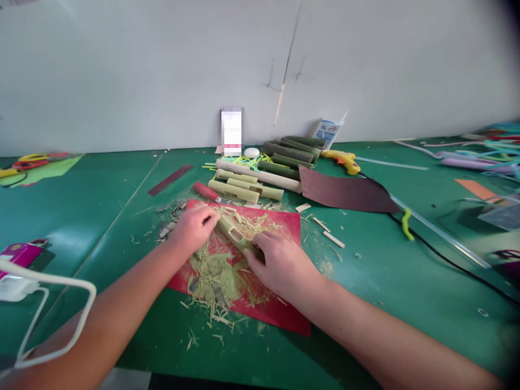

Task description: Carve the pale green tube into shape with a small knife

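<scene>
Between my two hands lies a pale green bamboo tube (234, 234) with a rectangular slot cut in its upper side. My left hand (195, 225) is closed at its far left end, fingertips pinched against it. The fingers of my right hand (280, 260) wrap round the near right end. Under the tube spreads a red sheet (280, 311) strewn with shavings and pale dust (221, 273). Just beyond the sheet rests a tool with a red handle (206, 192). Several more cut bamboo tubes (233, 191) lie behind it, some with slots.
Dark green bamboo pieces (290, 149) and a phone (232, 130) stand near the wall. Brown sandpaper (345, 190) and a yellow glue gun (343, 160) with a black cable lie at right. Scissors (32, 161) lie far left; a white looped frame (87, 303) is at near left.
</scene>
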Demonstrator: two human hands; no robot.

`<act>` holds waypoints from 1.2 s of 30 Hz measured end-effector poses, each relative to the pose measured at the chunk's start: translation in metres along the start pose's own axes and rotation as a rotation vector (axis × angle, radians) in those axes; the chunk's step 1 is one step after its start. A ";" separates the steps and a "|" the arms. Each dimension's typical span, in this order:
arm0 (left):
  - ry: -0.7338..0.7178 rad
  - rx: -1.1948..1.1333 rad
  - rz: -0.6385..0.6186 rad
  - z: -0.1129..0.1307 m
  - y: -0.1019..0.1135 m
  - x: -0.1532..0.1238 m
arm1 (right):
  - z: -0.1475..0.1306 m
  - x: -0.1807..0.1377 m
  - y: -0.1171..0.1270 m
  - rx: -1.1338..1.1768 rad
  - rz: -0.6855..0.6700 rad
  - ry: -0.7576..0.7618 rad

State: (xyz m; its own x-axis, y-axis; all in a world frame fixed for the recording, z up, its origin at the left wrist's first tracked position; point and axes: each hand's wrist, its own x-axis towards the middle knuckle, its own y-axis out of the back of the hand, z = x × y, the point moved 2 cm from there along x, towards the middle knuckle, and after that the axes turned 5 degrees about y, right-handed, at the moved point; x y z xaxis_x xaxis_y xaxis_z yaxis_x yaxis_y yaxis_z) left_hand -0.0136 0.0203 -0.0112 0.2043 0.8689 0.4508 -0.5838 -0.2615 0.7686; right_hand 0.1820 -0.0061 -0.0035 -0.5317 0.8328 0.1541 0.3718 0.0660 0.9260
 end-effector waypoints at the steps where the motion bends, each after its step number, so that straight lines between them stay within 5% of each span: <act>1: 0.014 0.012 0.024 0.000 0.001 0.000 | 0.000 0.000 0.000 -0.002 0.001 -0.003; 5: -0.029 -0.055 -0.093 0.004 -0.002 -0.002 | 0.000 0.000 0.001 0.002 -0.008 -0.003; 10: 0.010 0.007 0.014 0.006 0.000 -0.002 | 0.001 0.000 0.000 -0.009 0.003 -0.025; 14: -0.045 -0.043 -0.123 0.008 -0.002 -0.004 | 0.002 0.001 0.000 0.006 0.003 -0.013; 19: 0.029 0.004 0.069 -0.010 0.003 0.000 | 0.002 0.001 0.002 0.002 -0.018 -0.045; 29: 0.066 0.043 0.108 -0.011 0.001 0.004 | 0.004 0.003 0.002 -0.004 -0.025 -0.016; 34: -0.037 -0.081 -0.057 0.004 -0.007 -0.001 | 0.005 0.002 0.001 -0.003 -0.020 -0.018; 36: -0.033 -0.058 -0.019 0.003 -0.006 0.000 | 0.005 0.002 0.002 0.000 -0.024 -0.028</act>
State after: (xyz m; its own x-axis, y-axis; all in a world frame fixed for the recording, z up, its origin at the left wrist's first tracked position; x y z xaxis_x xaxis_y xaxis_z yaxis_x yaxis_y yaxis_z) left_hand -0.0079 0.0211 -0.0148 0.2411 0.8590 0.4516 -0.6238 -0.2193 0.7502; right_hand 0.1851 -0.0020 -0.0033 -0.5190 0.8460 0.1221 0.3593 0.0864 0.9292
